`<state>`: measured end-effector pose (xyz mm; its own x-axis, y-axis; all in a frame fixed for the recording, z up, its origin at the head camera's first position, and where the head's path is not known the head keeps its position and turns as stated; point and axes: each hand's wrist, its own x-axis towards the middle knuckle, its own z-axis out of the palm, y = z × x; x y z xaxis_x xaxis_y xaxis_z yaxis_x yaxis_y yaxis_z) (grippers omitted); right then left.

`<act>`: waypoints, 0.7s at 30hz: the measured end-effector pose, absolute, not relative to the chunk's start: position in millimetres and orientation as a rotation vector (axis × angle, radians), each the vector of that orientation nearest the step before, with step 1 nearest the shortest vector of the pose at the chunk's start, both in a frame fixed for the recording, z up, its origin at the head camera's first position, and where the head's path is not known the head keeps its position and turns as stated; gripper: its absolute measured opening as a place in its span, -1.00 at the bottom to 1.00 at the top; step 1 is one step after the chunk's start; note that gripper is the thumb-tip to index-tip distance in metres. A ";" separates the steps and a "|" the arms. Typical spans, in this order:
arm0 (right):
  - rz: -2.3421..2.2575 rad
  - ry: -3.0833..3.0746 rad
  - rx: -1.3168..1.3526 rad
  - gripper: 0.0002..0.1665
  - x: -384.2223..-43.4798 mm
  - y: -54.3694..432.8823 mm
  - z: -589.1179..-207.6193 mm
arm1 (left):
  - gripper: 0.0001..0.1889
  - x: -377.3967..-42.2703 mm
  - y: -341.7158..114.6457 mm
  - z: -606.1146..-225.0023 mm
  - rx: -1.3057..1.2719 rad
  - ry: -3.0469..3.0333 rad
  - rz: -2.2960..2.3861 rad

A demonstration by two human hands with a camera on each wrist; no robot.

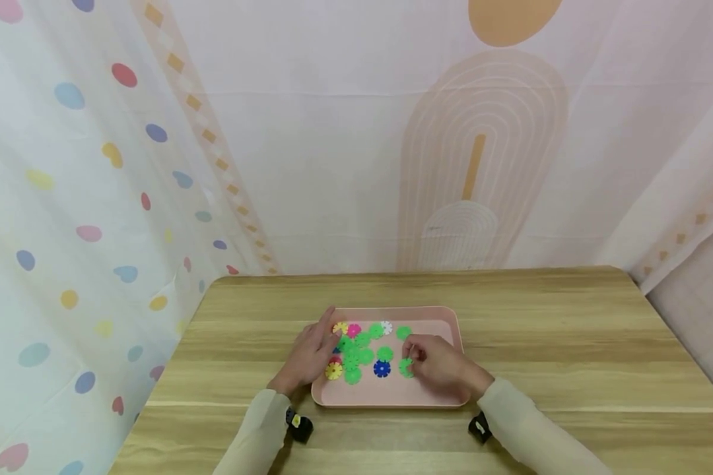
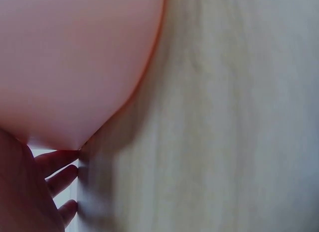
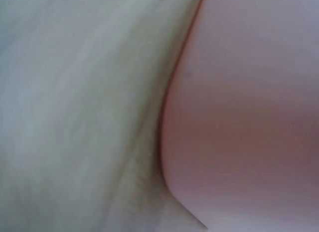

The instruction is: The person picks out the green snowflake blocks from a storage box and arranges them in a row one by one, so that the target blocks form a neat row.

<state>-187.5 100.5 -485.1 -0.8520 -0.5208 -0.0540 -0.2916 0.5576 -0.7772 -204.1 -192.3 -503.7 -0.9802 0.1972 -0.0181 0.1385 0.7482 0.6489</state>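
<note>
A pink tray holds several notched plastic snowflake discs. Most are green, with a blue disc, a yellow disc, a magenta disc and a white disc among them. My left hand rests over the tray's left side, fingers extended and thumb reaching over the discs there. At the tray's right part, my right hand has bent fingers and pinches a green disc, which the hand partly covers. The left wrist view catches the left fingers beside the tray's edge; no right fingers show in the right wrist view.
The tray stands on a wood-grain table, near its front. A patterned curtain hangs behind the table and along the left. Another green disc lies just beyond the right hand.
</note>
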 end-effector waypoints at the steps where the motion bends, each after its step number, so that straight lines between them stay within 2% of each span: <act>1: -1.191 2.519 -0.680 -0.75 -188.2 101.9 -484.2 | -0.34 -204.4 -192.4 -503.6 0.273 2.857 1.051; 10: -1.338 2.522 -0.778 -0.76 -190.8 125.2 -464.7 | -0.34 -207.6 -191.4 -503.6 0.310 2.871 1.014; 21: -1.411 2.564 -0.622 -0.87 -192.4 163.9 -447.0 | -0.34 -208.2 -190.8 -506.8 0.313 2.880 1.007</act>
<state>-192.4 163.9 -447.0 -0.9028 -0.4248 0.0668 -0.2837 0.4718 -0.8348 -208.2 -190.8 -506.8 -0.9764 0.2158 -0.0030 0.1669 0.7639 0.6234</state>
